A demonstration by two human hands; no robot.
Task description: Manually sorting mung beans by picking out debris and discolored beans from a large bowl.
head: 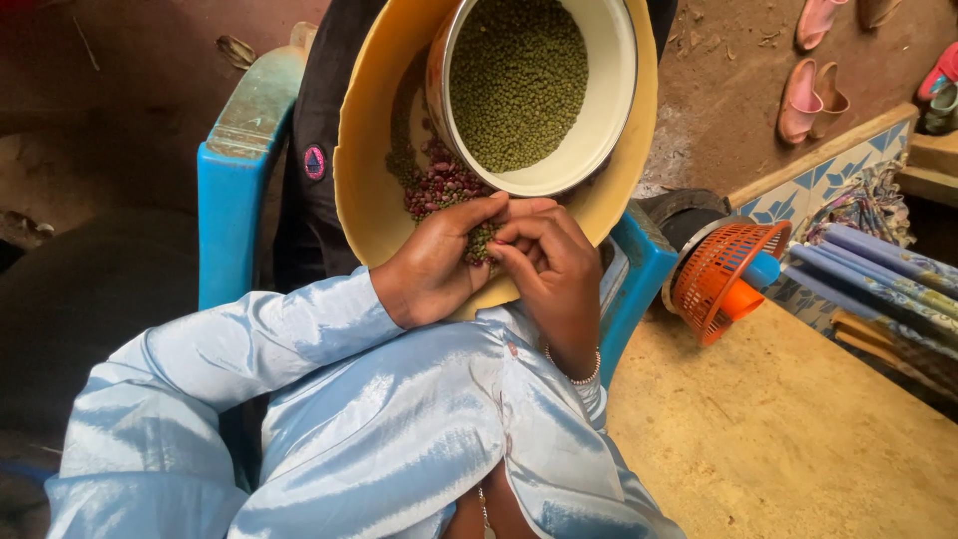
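A wide yellow tray (371, 190) rests on a blue plastic chair (232, 190) in front of me. In it stands a white bowl (605, 110) full of small green beans (519, 80). Reddish beans (442, 185) lie mixed with green ones on the tray beside the bowl. My left hand (436, 262) is cupped at the tray's near rim with a small heap of green beans in its palm. The curled fingers of my right hand (555, 274) pinch into that heap. A bead bracelet (584, 376) circles my right wrist.
My lap is covered in shiny light-blue cloth (379, 429). An orange plastic basket (720, 271) lies on its side to the right, on a tan floor (788, 429). Folded patterned cloth (878, 269) and several sandals (810, 100) lie further right. A dark garment (311, 150) hangs over the chair.
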